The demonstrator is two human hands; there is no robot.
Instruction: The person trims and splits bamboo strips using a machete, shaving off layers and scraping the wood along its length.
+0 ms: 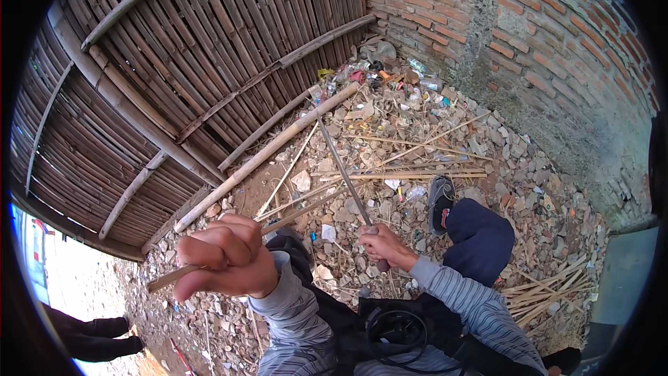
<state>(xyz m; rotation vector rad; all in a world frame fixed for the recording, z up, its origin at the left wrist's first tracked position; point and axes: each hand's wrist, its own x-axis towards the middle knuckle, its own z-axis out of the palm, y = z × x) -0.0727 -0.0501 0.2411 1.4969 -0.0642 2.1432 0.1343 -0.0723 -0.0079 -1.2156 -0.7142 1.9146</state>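
Note:
My left hand [229,256] is raised at the left, its fingers closed round a thin bamboo strip [306,210]. One short end of the strip sticks out past the thumb; the longer part runs off to the right toward the blade. My right hand [390,246] grips the brown handle of a long, narrow-bladed knife [342,167]. Its blade points away from me and up to the left, over the rubble. Whether strip and blade touch, I cannot tell. Beyond the hands, several split bamboo strips [431,175] lie on the ground.
A bamboo-slat wall [229,49] stands at the left, with a bamboo pole [264,159] along its foot. A brick wall [536,63] closes the right. Rubble and litter [410,76] cover the ground. More strips [553,292] lie at the right. Another person's legs [94,334] show lower left.

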